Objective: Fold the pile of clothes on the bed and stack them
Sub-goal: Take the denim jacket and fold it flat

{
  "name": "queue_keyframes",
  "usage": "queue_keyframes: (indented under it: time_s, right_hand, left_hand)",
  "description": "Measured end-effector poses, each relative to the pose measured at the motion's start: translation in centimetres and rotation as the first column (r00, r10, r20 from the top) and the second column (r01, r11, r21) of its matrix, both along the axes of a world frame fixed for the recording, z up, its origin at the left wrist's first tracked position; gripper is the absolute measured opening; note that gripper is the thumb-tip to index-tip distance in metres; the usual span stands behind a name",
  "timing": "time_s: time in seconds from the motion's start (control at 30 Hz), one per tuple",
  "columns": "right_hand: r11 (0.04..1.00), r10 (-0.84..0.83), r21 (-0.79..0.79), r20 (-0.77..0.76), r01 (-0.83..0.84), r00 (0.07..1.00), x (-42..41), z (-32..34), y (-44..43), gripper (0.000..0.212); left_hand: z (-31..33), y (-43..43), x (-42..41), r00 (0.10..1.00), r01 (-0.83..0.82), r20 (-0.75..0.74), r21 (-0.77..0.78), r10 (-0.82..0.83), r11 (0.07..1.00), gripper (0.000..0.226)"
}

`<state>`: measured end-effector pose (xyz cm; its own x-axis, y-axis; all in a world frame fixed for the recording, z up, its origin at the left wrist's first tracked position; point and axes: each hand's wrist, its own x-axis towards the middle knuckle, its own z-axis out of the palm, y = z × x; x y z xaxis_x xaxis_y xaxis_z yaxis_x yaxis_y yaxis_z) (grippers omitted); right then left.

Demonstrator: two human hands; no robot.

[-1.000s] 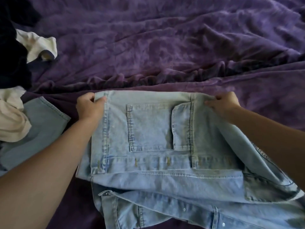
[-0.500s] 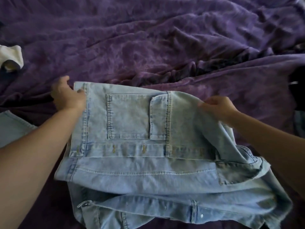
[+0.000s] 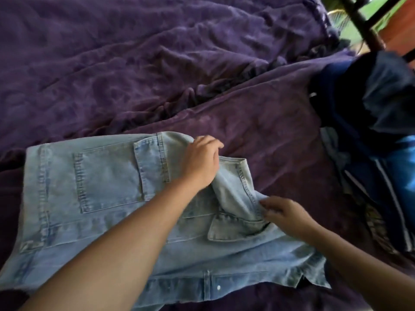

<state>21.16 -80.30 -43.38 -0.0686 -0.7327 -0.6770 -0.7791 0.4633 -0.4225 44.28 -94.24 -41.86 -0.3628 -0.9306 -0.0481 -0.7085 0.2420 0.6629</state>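
Lowest in the frame, a light-blue denim jacket point(image 3: 101, 187) lies partly folded on the bed, pocket side up, filling the lower left and centre. The left hand point(image 3: 199, 162) reaches across it and grips a raised ridge of denim near the jacket's upper right corner, fingers curled over the cloth. Just below and to the right, the right hand point(image 3: 285, 214) pinches a stitched edge of the same loose flap. That flap is bunched between the two hands, so it may well slip or go down crooked, leaving a lumpy fold that would not stack flat. The jacket's lower right corner also lies loose and could splay open. Beneath everything is a purple bedspread point(image 3: 157, 63), soft and heavily rumpled, with ridges running across mid-frame; such an uneven base could skew any crease. At the right edge sits a heap of dark navy and bright blue clothes point(image 3: 370, 108); whether folded I cannot tell. Farthest, in the upper right corner, dark bars point(image 3: 359, 21) cross an orange-red surface point(image 3: 402, 30).
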Motion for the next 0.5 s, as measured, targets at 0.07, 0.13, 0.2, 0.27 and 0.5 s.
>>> queue_keyframes:
  time_s: [0.07, 0.13, 0.2, 0.27, 0.5]
  right_hand:
    - [0.989, 0.139, -0.051, -0.009, -0.140, 0.990, 0.6, -0.2, 0.1, 0.047]
    - [0.942, 0.321, -0.093, -0.019, -0.322, 0.947, 0.7, -0.4, 0.5, 0.068]
    - [0.880, 0.460, -0.083, -0.097, -0.468, 0.883, 0.1, -0.9, 1.5, 0.083]
    - [0.830, 0.527, -0.070, -0.224, -0.553, 0.820, -0.8, -1.5, 2.7, 0.085]
    - [0.852, 0.008, -0.514, -0.185, -0.104, 0.983, -4.4, -0.7, -0.7, 0.008]
  left_hand:
    - [-1.2, -1.1, -2.9, 0.986, 0.106, 0.120, 0.104, -0.118, 0.989, 0.026]
    - [-2.5, -1.7, -4.9, 0.941, 0.115, 0.278, 0.271, -0.192, 0.956, 0.025]
    - [-3.5, -1.4, -6.3, 0.917, 0.086, 0.329, 0.393, -0.228, 0.915, 0.029]
    - [-4.2, -0.9, -7.3, 0.926, 0.075, 0.301, 0.441, -0.226, 0.894, 0.030]
    - [-2.3, -7.7, -11.2, 0.976, -0.194, -0.016, 0.370, 0.215, 0.909, 0.042]
